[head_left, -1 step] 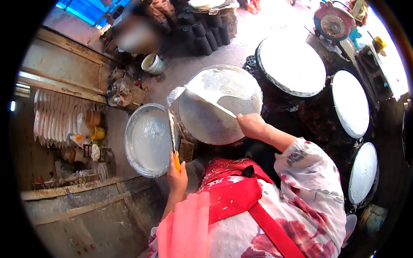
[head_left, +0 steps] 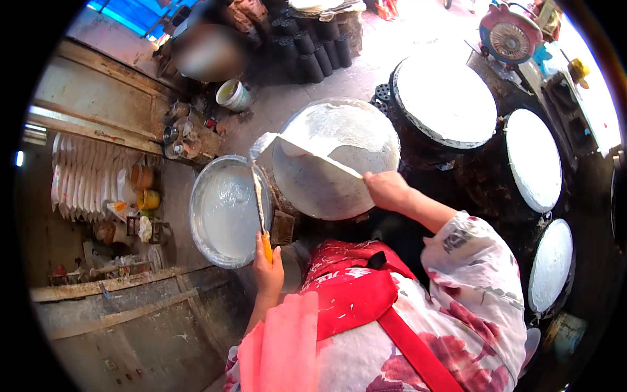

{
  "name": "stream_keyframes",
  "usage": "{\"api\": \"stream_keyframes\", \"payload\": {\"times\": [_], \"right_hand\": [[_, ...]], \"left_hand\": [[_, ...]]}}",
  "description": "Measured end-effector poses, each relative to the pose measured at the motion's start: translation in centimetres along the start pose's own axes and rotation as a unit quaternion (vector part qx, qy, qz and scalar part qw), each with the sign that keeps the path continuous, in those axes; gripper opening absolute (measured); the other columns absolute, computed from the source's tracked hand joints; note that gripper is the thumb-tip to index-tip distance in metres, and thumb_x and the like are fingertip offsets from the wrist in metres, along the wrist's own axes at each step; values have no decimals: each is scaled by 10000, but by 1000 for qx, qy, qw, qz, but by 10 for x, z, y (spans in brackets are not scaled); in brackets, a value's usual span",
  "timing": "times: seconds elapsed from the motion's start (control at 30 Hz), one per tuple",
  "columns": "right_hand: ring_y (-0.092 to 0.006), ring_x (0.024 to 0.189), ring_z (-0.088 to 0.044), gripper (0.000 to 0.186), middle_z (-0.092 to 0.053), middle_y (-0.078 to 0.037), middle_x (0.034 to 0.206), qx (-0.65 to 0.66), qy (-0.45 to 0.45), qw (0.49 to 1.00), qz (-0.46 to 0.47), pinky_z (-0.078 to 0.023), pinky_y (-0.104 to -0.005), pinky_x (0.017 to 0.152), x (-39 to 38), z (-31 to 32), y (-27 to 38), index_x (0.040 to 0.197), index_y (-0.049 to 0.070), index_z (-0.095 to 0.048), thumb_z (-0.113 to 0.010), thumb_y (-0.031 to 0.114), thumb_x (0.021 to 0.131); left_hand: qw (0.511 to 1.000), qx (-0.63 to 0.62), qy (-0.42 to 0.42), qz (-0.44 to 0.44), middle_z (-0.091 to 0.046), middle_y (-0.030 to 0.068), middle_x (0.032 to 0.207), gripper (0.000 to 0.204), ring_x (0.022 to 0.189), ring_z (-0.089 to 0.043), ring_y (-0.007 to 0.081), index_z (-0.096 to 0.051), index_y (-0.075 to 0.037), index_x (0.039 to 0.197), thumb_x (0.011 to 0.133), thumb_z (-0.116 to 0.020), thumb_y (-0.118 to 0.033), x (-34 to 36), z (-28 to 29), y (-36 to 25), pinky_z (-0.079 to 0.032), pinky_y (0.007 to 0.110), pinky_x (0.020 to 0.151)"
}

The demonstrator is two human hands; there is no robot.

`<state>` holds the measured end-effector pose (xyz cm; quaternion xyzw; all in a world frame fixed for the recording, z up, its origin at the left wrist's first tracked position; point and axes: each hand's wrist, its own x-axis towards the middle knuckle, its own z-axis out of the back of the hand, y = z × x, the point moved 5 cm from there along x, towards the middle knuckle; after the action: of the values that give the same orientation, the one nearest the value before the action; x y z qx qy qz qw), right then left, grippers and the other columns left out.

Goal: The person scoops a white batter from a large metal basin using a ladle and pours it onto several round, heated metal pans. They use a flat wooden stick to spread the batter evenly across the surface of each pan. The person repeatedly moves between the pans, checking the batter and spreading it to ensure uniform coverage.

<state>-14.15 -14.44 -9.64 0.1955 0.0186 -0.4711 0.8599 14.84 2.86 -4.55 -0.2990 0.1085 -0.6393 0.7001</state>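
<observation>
My left hand (head_left: 268, 269) is closed round the orange handle of a long, batter-coated tool (head_left: 259, 196), whose pale bent head lies at the edge of a big round pan (head_left: 320, 196). My right hand (head_left: 386, 189) is closed on one end of a pale, flat stick (head_left: 320, 155) that slants across the pan. The stick's far end meets or nearly meets the tool's head. White batter coats the pan's far half, while grey surface shows on the near half. Beside the tool stands a metal basin (head_left: 225, 212) of white batter.
Several round griddles with white tops stand at right, including a large far one (head_left: 444, 101) and a middle one (head_left: 532, 160). A white bucket (head_left: 233, 96), black cylindrical briquettes (head_left: 310, 59) and a pink fan (head_left: 509, 39) are farther off. A wooden-edged counter (head_left: 117, 281) lies at left.
</observation>
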Motion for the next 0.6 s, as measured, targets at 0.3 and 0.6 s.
{"api": "stream_keyframes", "payload": {"times": [0.3,0.6], "right_hand": [[-300,661,-664,142,-650,-158,704,-46,32,996,71,-519,-413,568,26,-1,-13,882,-10,-548,-527,80,773],[-365,683,-639,116,-625,-213,706,11,-55,998,43,-492,-477,567,83,19,-66,819,-7,-559,-462,49,788]], "left_hand": [[992,-47,-8,121,-502,219,1277,586,1144,-524,328,-345,20,1353,848,-614,-107,-4,-3,10,-418,354,936],[967,-95,-11,236,-503,144,1087,569,929,-473,210,-357,3,1351,856,-611,-115,-43,-4,30,-380,294,767]]}}
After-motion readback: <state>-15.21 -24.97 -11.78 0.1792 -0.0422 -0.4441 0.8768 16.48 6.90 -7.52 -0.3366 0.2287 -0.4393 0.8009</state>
